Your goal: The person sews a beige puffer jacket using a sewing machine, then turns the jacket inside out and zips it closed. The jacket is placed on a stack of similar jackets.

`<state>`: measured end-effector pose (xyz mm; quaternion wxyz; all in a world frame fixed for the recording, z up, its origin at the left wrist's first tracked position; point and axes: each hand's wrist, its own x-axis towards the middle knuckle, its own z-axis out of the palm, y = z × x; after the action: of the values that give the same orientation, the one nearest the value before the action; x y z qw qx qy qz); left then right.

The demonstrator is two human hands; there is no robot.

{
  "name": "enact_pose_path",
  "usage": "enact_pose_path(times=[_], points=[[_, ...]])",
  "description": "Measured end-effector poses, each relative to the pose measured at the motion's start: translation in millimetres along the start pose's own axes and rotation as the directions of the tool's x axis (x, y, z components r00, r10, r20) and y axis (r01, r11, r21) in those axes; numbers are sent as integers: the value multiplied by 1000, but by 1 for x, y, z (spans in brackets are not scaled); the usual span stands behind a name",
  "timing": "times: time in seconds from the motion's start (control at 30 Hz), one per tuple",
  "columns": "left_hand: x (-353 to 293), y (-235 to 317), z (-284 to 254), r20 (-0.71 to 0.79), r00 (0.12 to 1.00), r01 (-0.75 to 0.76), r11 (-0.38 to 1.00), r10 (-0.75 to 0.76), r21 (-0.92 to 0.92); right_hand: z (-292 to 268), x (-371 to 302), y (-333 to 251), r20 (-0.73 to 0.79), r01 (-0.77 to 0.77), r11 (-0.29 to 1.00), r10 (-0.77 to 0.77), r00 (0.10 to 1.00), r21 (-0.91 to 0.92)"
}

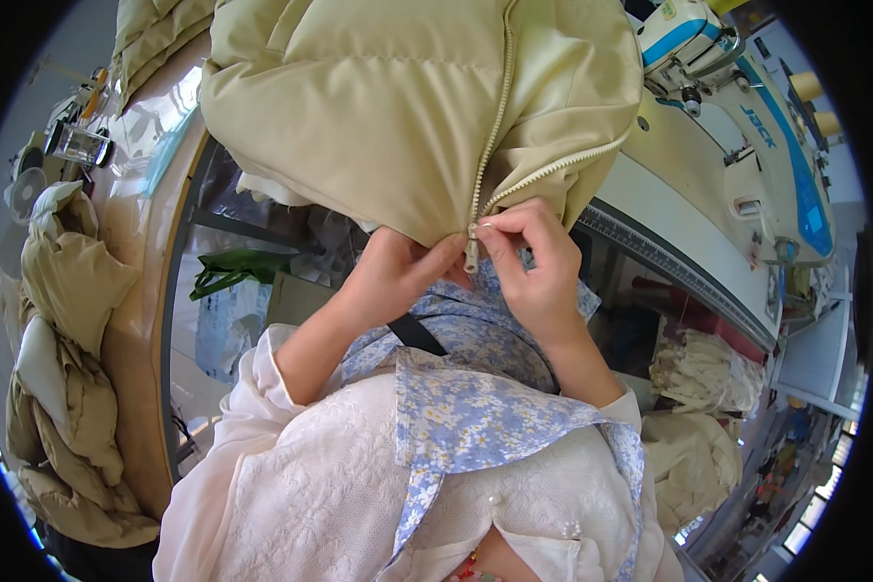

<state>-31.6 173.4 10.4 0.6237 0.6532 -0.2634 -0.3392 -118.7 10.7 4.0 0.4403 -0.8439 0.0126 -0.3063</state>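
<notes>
A padded beige jacket (349,126) lies over the table's front edge, with its hem toward me. Its pale toothed zipper (496,116) runs down the front, and the two tapes part into a V near the hem. The zipper's pull tab (471,254) hangs at the bottom, between my hands. My left hand (395,276) is closed on the jacket's hem just left of the zipper end. Thumb and forefinger of my right hand (541,270) pinch the zipper's lower end from the right; the exact part between the fingertips is partly hidden.
A white and blue sewing machine (781,155) stands at the right, with a ruler strip (664,254) along its table edge. More beige padded garments (73,281) lie at the left. Beige pieces in clear plastic (708,373) sit low at the right. A floral apron (495,422) covers my lap.
</notes>
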Motion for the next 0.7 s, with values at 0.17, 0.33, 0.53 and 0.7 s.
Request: enact_pose_path(times=[0.17, 0.33, 0.53, 0.7], points=[[1, -2, -3, 66, 994, 98, 951, -82, -294, -3, 5, -1, -28, 184, 970, -191, 981, -159], [1, -4, -2, 29, 996, 92, 938, -87, -335, -30, -22, 1, 64, -130, 966, 118, 991, 224], [2, -8, -3, 46, 992, 129, 928, -121, -349, -10, -37, 4, 425, -677, 357, 568, 704, 644], [1, -5, -4, 1, 997, 73, 960, -75, -269, -20, -36, -3, 448, -587, 799, 482, 753, 128]])
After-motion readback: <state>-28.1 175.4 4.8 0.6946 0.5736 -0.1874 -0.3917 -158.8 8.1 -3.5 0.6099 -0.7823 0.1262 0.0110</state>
